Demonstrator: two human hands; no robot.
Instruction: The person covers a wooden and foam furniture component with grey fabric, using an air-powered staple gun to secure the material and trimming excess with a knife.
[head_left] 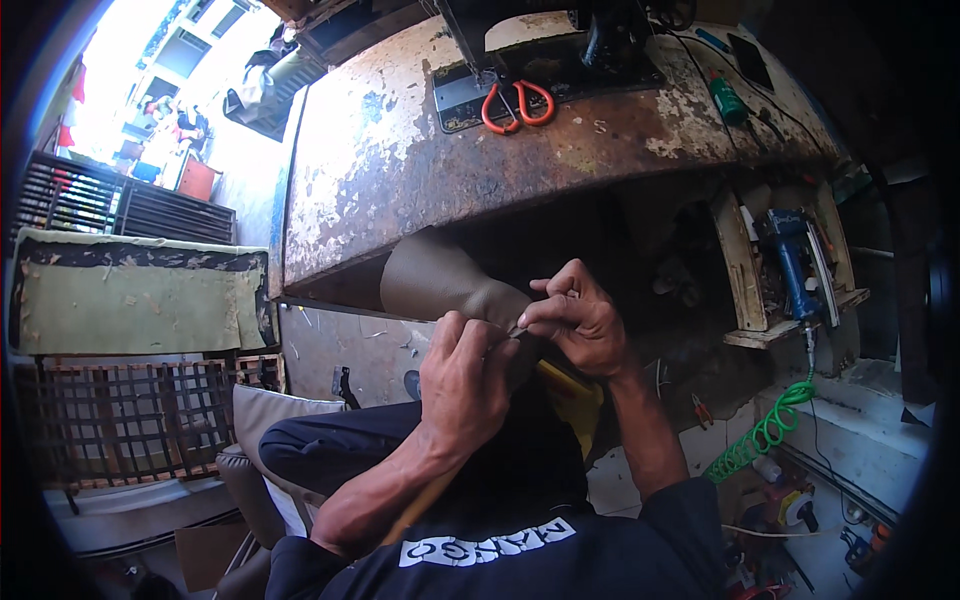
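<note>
From where I stand, the brown piece point(432, 282) lies just ahead of both hands and leftward, its long axis slanting from the fingertips up toward the table point(365, 215). The right hand point(582, 328) pinches its narrow near end between thumb and fingers; the left hand point(462, 388) presses thumb and fingers together on the edge just beside (I can't make out whether anything thin is held there too). Neither hand is clearly nearer. The table's front edge stands close beyond the wide end, crowding that side. Scissors point(521, 110) lie farther off by the sewing machine point(612, 52); a blue tool point(790, 265) hangs well to the right.
</note>
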